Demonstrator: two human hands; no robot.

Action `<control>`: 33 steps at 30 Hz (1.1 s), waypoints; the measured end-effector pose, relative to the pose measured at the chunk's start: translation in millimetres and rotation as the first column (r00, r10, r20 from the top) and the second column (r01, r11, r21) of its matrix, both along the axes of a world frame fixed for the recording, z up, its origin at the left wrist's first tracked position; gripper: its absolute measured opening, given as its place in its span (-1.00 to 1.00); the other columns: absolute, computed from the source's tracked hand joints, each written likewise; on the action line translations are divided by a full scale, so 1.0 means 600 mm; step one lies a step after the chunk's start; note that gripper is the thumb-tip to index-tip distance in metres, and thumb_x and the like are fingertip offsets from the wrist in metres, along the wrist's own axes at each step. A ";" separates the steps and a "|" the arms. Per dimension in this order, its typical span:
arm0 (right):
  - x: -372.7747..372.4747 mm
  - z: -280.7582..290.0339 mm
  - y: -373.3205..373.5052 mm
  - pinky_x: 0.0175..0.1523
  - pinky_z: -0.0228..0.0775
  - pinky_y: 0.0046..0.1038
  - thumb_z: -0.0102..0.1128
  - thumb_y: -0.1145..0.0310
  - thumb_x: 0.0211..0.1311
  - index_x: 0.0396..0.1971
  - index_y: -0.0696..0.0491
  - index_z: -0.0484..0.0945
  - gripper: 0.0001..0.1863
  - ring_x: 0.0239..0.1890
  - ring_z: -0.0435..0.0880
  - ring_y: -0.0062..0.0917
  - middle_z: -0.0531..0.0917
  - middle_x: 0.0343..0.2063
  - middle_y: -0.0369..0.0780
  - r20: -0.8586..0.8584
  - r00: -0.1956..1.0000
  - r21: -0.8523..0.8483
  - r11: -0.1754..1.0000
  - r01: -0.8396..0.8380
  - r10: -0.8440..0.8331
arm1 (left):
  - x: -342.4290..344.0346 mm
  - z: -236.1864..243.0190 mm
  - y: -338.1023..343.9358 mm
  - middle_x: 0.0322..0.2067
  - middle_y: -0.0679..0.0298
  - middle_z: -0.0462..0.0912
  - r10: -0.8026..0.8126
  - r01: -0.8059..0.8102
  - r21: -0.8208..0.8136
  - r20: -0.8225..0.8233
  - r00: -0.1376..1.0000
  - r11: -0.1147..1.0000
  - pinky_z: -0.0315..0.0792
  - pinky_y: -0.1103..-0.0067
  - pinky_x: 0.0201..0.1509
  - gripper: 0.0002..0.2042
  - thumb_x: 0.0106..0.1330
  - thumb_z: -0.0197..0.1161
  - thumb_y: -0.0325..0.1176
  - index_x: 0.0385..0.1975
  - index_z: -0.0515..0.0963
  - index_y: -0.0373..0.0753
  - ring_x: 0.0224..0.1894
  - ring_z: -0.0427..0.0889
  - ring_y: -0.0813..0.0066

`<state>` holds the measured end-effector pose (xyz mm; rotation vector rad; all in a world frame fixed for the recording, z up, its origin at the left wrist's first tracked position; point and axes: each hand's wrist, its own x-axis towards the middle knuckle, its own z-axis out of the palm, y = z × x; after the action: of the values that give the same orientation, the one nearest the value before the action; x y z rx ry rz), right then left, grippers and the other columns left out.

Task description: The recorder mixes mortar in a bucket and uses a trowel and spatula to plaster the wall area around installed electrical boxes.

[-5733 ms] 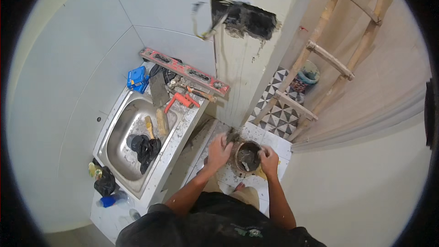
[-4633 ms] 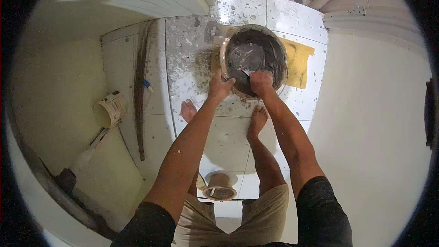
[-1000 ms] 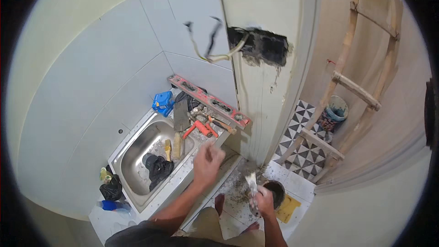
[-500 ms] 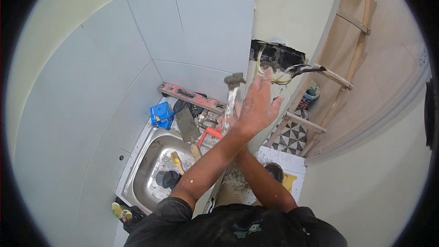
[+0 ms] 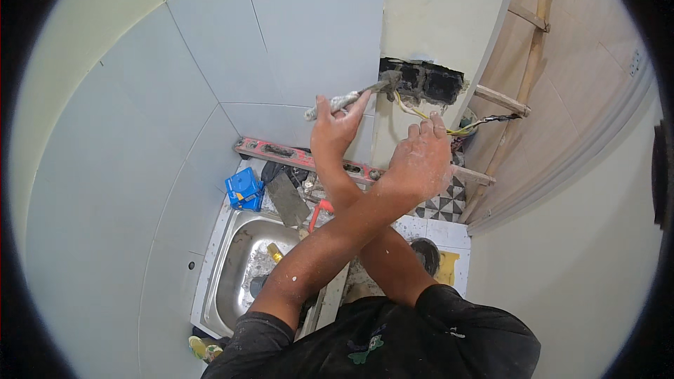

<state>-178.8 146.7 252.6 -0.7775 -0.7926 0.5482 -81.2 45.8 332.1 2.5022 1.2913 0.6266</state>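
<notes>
Fingers (image 5: 358,109) of the right hand (image 5: 333,132) are closed round the spatula (image 5: 342,102), thumb opposed, no visible gap. Blade points between 2 and 3 o'clock, lump of mortar (image 5: 388,82) on its end, at the left edge of the wall opening (image 5: 444,88). Can't tell if it's touching.

Left hand (image 5: 420,161), about 5 o'clock from the blade: fingers half curled, tips right at the yellow wires (image 5: 463,130). Pinching or only nudging them, can't tell.

Main risk: wires swinging into the mortar if those fingertips slip; hold looks light at best. If they're live, worse. Can't see whether the ends are insulated.

Second: mortar dropping, because it's heaped on a narrow blade. Could hit the red level (image 5: 281,155), 11 o'clock from the person.

Third: forearms crossed, left over right, so one bump could jog the load.

Further out from the person: steel sink (image 5: 232,267) at 10 o'clock, dark bucket (image 5: 425,255) on the floor at 1.
</notes>
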 end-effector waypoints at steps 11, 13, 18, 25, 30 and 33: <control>-0.038 0.052 0.053 0.39 0.02 -0.24 0.44 0.27 0.02 0.35 0.31 -0.14 0.07 0.33 0.20 -0.05 0.18 0.27 0.19 0.071 0.976 -0.240 0.946 0.216 -0.205 | -0.013 -0.007 0.007 0.09 -0.26 0.31 -0.042 0.040 -0.037 -0.062 0.997 0.999 0.35 0.31 0.23 -0.12 0.18 0.30 -0.15 0.26 -0.05 -0.67 0.13 0.37 -0.07; -0.037 0.053 0.056 0.41 -0.01 -0.23 0.44 0.25 0.02 0.34 0.33 -0.15 0.07 0.36 0.14 -0.03 0.15 0.28 0.21 0.103 0.974 -0.253 0.942 0.220 -0.200 | -0.017 -0.005 0.008 0.12 -0.26 0.28 -0.057 0.054 -0.071 -0.047 0.997 0.996 0.33 0.31 0.25 -0.13 0.20 0.29 -0.17 0.27 -0.06 -0.67 0.16 0.35 -0.07; -0.029 0.041 0.064 0.41 -0.01 -0.26 0.40 0.23 0.04 0.33 0.36 -0.14 0.06 0.36 0.15 -0.03 0.15 0.29 0.22 0.138 0.974 -0.219 0.953 0.209 -0.182 | -0.017 -0.003 0.013 0.16 -0.26 0.25 -0.068 0.066 -0.106 -0.013 0.998 0.992 0.30 0.31 0.28 -0.13 0.21 0.28 -0.17 0.29 -0.08 -0.63 0.19 0.32 -0.07; 0.000 0.039 0.032 0.21 0.28 -0.29 0.28 0.29 0.02 0.29 0.36 0.05 -0.11 0.09 0.51 -0.14 0.50 0.01 0.14 0.210 0.962 -0.220 0.950 0.221 -0.175 | -0.026 0.009 0.008 0.17 -0.25 0.25 -0.053 0.051 -0.163 -0.007 0.999 0.985 0.28 0.30 0.31 -0.13 0.21 0.27 -0.16 0.31 -0.09 -0.60 0.24 0.29 -0.08; 0.054 0.026 0.007 -0.49 0.27 -0.59 0.21 0.44 -0.01 0.22 0.44 0.20 -0.24 -0.56 0.38 -0.71 0.43 -0.53 -0.33 0.074 0.997 -0.229 0.973 -0.015 0.033 | -0.019 -0.005 0.010 0.11 -0.21 0.32 -0.023 0.025 -0.045 0.028 0.999 0.999 0.36 0.33 0.23 -0.13 0.18 0.31 -0.15 0.28 -0.03 -0.63 0.17 0.36 -0.03; 0.078 0.020 -0.018 -0.59 0.17 -0.64 0.19 0.47 -0.01 0.21 0.44 0.22 -0.26 -0.63 0.29 -0.78 0.37 -0.58 -0.39 0.060 0.990 -0.179 0.978 -0.112 0.125 | -0.017 0.004 0.013 0.16 -0.22 0.28 -0.010 0.011 -0.120 0.006 1.000 0.993 0.31 0.29 0.28 -0.14 0.22 0.27 -0.11 0.31 -0.04 -0.56 0.23 0.32 -0.05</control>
<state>-132.1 136.0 264.4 -0.9193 -0.8680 0.7074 -91.2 53.4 334.6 2.4068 1.2738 0.5365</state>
